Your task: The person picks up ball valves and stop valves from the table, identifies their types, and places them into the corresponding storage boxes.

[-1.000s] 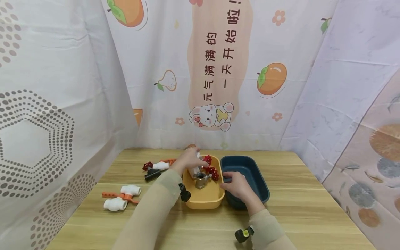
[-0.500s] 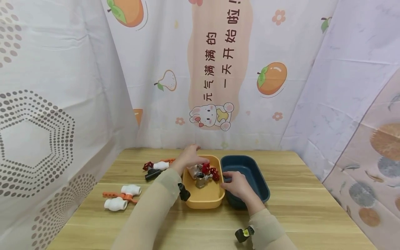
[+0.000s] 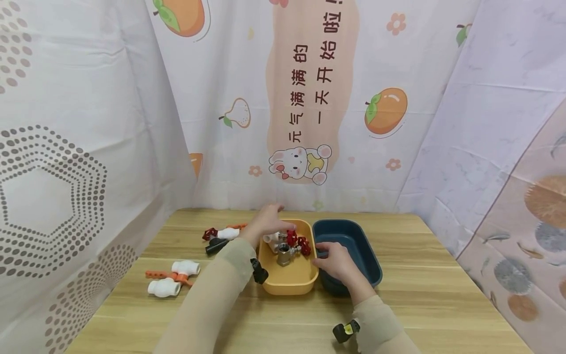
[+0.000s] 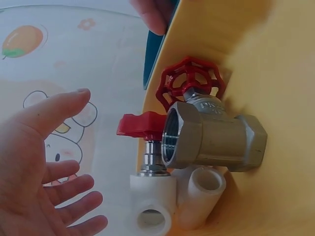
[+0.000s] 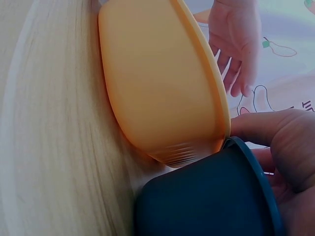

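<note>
My left hand (image 3: 267,220) hovers over the far left of the yellow bin (image 3: 289,286), fingers spread and holding nothing. Inside the bin lies a metal gate valve (image 4: 211,137) with a red handwheel (image 4: 189,81). Beside it, in the left wrist view, are a white plastic valve (image 4: 153,191) with a red handle (image 4: 142,125) and a white pipe end (image 4: 204,189). My right hand (image 3: 335,263) rests where the bins meet, its thumb and fingertips at the yellow rim. Below that hand stands the dark blue bin (image 3: 375,268); its visible interior holds nothing.
Left of the yellow bin lie two white ball valves (image 3: 164,288) with orange handles (image 3: 161,274). Farther back are a white valve (image 3: 227,233) with a dark red wheel and a black-handled piece (image 3: 215,246). Fabric curtains (image 3: 221,162) surround the wooden table (image 3: 424,295).
My left hand has let go of the white valve with the red handle, which dropped into the yellow bin and settled beside the metal valve. My right hand stays at the rims.
</note>
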A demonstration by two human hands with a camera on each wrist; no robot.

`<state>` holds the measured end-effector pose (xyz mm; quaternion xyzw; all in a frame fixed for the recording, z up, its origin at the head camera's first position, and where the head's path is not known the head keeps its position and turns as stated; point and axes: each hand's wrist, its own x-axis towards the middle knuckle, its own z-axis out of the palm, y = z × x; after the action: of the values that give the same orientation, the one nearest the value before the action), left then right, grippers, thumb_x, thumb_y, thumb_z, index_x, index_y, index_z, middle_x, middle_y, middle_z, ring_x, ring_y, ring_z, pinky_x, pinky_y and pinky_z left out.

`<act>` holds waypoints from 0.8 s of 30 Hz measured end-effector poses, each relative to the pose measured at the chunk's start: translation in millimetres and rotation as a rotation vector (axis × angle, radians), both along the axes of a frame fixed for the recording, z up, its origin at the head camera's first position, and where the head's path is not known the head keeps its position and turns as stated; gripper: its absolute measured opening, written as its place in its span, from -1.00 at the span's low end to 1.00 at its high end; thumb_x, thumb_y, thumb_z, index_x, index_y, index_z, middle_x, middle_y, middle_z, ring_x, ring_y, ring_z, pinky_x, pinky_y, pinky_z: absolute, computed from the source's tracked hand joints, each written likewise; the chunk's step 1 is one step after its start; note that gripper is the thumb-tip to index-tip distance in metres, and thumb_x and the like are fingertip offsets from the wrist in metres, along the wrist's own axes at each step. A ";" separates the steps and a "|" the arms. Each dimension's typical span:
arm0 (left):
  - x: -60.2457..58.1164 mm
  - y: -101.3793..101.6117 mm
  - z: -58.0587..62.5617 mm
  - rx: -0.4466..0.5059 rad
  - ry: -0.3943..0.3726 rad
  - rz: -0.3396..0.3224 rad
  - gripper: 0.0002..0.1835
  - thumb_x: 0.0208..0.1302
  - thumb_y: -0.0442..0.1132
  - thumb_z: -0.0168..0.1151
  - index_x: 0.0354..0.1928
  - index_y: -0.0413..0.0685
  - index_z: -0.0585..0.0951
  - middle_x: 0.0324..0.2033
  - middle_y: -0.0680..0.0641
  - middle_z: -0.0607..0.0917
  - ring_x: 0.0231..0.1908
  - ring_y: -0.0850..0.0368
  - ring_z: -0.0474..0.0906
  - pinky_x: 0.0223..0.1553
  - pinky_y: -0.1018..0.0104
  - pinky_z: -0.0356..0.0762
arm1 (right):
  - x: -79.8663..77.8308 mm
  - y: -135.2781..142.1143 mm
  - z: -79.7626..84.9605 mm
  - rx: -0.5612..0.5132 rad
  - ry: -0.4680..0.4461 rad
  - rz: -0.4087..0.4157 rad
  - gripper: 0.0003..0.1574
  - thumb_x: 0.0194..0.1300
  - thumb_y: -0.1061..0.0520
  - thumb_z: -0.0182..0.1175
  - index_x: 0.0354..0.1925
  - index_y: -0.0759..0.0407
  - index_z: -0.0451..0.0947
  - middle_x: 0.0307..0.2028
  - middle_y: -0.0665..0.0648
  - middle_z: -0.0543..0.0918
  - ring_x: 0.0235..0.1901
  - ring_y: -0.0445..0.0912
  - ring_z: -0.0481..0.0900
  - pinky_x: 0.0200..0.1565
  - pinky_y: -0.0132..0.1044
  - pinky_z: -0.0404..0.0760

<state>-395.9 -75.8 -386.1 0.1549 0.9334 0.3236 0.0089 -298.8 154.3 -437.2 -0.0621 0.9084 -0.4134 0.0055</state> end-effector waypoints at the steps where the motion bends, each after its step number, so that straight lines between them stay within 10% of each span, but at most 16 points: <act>1: 0.2 0.4 0.8 0.003 -0.006 0.001 -0.07 0.10 0.18 0.52 0.44 -0.11 0.42 0.35 -0.15 0.49 0.32 -0.11 0.40 0.32 -0.05 0.37 | 0.1 0.0 0.1 0.000 -0.001 0.000 -0.37 0.22 0.17 0.45 0.23 0.30 0.58 0.09 0.29 0.66 -0.06 0.10 0.70 -0.12 0.00 0.72; 24: 8.8 -22.9 20.8 0.088 0.030 -0.055 -0.04 0.11 0.16 0.53 0.46 -0.13 0.38 0.32 -0.19 0.51 0.30 -0.13 0.43 0.29 -0.08 0.39 | 1.4 -0.9 1.9 0.017 0.001 -0.014 -0.37 0.22 0.15 0.46 0.23 0.29 0.58 0.09 0.29 0.67 -0.06 0.10 0.70 -0.10 0.01 0.72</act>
<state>-387.1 -98.7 -365.3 0.1855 0.9137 0.3615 -0.0028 -297.4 153.4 -435.3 -0.0560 0.9123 -0.4058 0.0025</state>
